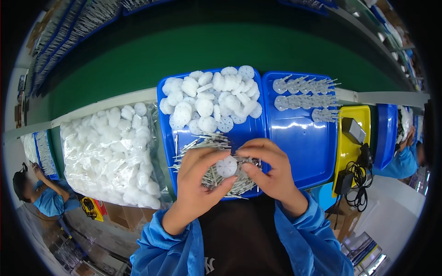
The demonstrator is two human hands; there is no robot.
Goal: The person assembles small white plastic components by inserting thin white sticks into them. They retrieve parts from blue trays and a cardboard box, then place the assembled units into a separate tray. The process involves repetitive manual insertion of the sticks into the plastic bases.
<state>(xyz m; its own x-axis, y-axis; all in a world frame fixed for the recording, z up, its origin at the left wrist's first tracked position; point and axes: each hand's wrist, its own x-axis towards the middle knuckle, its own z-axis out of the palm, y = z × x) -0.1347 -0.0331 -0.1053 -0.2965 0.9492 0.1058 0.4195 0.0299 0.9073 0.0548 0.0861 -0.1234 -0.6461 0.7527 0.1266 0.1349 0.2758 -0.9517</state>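
Between the thumb and fingers of my left hand (199, 177) is a round white plastic disc (226, 167) with small holes, its flat face turned up. My right hand (270, 171) is curled just right of the disc, with thin metal pins (251, 161) showing between its thumb and index finger; how many it grips is hidden. Below both hands lies a loose heap of similar pins (239, 186), in the near part of a blue tray (166, 138). A pile of white discs (205, 106) fills that tray's far part.
On the right, a second blue tray (299, 154) bears rows of discs with pins (306, 102). Beyond it are a yellow tray (343, 158), a grey box (353, 131) and black cables (359, 186). A clear bag of discs (110, 156) lies left. Co-workers (48, 195) sit at both sides.
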